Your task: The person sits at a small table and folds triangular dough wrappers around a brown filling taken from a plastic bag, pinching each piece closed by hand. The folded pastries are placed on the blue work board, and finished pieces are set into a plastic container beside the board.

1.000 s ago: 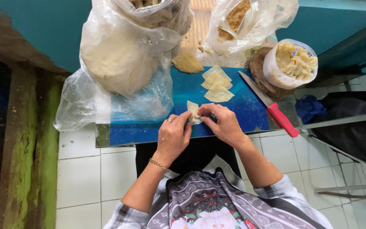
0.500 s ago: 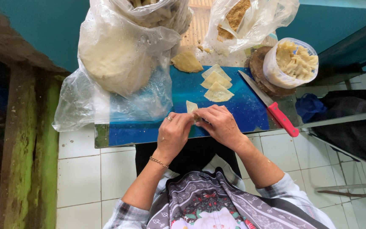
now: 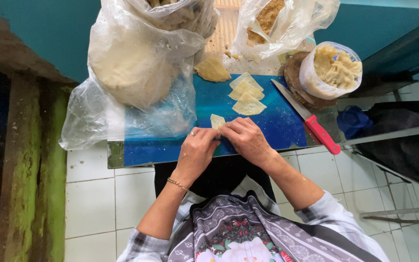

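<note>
Dough piece: a small pale dough piece (image 3: 217,121) lay on the blue board (image 3: 267,121), right at the tips of my fingers and a bit away from my body.
Which way it lay: it poked out past my fingertips, toward the far side of the board. Its long side ran away from me.
Left hand: my left hand (image 3: 197,150) was curled, with its fingers pressed onto the near edge of the dough.
Right hand: my right hand (image 3: 246,138) was curled too, pinching the same edge from the other side. Both hands touched each other.
Nearer hand: both were just as near; I could not tell which held more.
Around it: three folded dough triangles (image 3: 246,92) sat further up the board. A red-handled knife (image 3: 309,119) lay to the right. A tub of filling (image 3: 333,70) stood past it. A big plastic bag (image 3: 132,73) sat on the left.
What changed: a second before, more of the dough showed between my hands. Now my hands were closer together and covered more of it.
</note>
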The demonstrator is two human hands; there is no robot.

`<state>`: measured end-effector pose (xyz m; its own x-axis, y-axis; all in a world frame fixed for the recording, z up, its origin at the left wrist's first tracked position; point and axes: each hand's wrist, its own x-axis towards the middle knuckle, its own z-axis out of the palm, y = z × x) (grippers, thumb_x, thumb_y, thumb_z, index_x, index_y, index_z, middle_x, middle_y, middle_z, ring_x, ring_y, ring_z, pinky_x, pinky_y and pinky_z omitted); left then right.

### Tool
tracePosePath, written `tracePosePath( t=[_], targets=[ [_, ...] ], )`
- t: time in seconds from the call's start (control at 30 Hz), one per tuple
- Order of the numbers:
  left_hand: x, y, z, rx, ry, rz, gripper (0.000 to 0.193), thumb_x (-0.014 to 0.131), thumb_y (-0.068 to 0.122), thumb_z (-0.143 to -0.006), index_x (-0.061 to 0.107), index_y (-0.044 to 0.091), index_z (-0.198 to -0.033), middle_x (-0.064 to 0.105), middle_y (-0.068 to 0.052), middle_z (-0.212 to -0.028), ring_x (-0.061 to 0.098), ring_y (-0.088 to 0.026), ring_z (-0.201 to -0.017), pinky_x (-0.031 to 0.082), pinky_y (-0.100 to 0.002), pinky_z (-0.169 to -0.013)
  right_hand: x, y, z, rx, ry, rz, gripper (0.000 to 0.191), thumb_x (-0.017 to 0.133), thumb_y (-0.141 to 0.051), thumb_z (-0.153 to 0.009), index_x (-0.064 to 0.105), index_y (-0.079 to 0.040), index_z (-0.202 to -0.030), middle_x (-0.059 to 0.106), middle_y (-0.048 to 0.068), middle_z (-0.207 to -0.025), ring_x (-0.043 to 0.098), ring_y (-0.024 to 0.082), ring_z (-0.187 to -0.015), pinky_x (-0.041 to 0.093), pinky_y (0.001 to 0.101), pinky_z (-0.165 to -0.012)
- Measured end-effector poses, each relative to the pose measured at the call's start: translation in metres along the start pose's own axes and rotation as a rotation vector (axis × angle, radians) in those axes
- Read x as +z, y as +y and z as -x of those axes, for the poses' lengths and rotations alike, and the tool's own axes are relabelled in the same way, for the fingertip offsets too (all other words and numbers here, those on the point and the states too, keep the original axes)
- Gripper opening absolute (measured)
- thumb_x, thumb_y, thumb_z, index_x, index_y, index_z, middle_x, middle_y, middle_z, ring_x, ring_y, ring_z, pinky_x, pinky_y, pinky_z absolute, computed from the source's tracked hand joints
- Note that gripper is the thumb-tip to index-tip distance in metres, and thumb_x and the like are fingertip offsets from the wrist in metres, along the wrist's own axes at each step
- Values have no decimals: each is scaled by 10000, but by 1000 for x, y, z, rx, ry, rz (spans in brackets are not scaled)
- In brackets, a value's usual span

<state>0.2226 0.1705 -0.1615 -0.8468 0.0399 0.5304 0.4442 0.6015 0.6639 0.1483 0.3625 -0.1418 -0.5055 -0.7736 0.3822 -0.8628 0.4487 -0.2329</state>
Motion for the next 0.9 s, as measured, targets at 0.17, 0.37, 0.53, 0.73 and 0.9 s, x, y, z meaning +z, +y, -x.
tracePosePath(
  t=[0.17,0.37,0.53,0.73,0.9],
  targets=[
    [10,-1,-1,-92,55,-25,121,731,65,-887,670,59,-992,702,-107,-943,645,-330,-882,528,-427,-774,10,24,-12,104,-75,-274,98,733,-55,-879,713,-52,-975,677,99,-939,652,303,-895,530,401,-787],
    [20,-9,-8,-186,100,-12,48,739,87,-876,711,74,-913,653,-112,-882,635,-326,-843,521,-435,-733,17,42,-30,501,-303,-674,89,753,-55,-869,690,-44,-930,678,77,-845,687,178,-723,541,328,-641],
    [26,-14,-14,-225,91,-27,56,734,75,-864,709,57,-911,634,-128,-899,641,-334,-852,521,-447,-734,3,21,-24,423,-104,-517,141,780,-53,-874,728,-44,-1004,734,100,-899,703,252,-789,560,348,-702],
    [26,-12,-16,-264,105,24,123,696,52,-894,622,35,-991,663,-130,-918,653,-351,-874,522,-455,-745,-7,-5,-8,202,6,-275,253,765,-83,-841,717,-38,-1086,736,114,-994,698,319,-923,560,398,-799],
    [17,-3,-11,-125,96,50,94,659,27,-942,601,41,-1015,662,-135,-904,653,-350,-889,524,-452,-758,6,19,-26,324,-105,-370,141,797,-110,-837,741,-81,-963,715,105,-891,684,302,-887,548,395,-776]
  ],
)
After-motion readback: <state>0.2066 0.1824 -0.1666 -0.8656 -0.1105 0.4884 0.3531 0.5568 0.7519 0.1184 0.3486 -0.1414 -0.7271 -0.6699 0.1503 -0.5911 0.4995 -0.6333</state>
